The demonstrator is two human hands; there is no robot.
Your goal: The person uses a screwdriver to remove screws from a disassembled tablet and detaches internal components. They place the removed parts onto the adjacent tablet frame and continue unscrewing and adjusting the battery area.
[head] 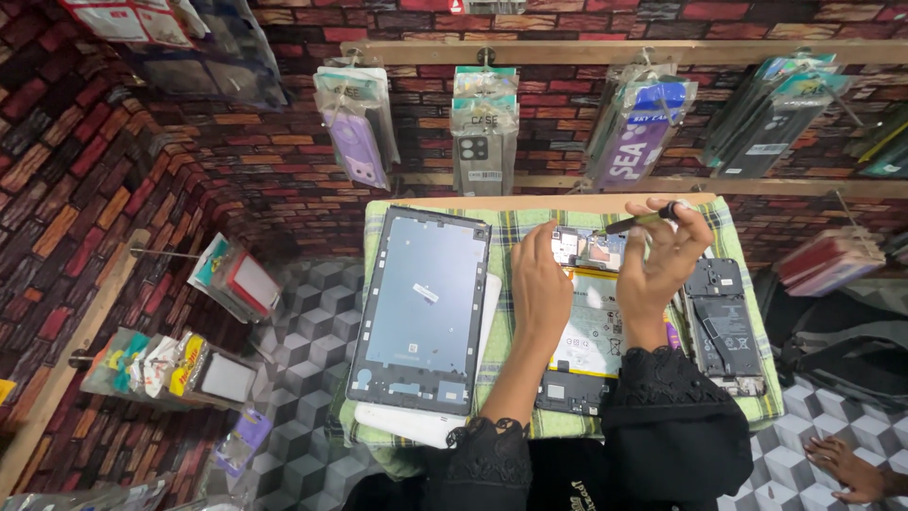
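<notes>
My left hand [541, 284] lies flat on the opened tablet [588, 326] mid-table: back off, pale battery and far-edge boards exposed. Right hand [662, 255] pinches a dark screwdriver [641, 221] above it (tip toward the boards). Tablet frame [421, 308] lies left.

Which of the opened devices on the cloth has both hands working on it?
The middle one, with the pale battery exposed: the left hand presses its top edge and the right hand holds a tool over it. The tablet frame and dark phone lie untouched.
</notes>
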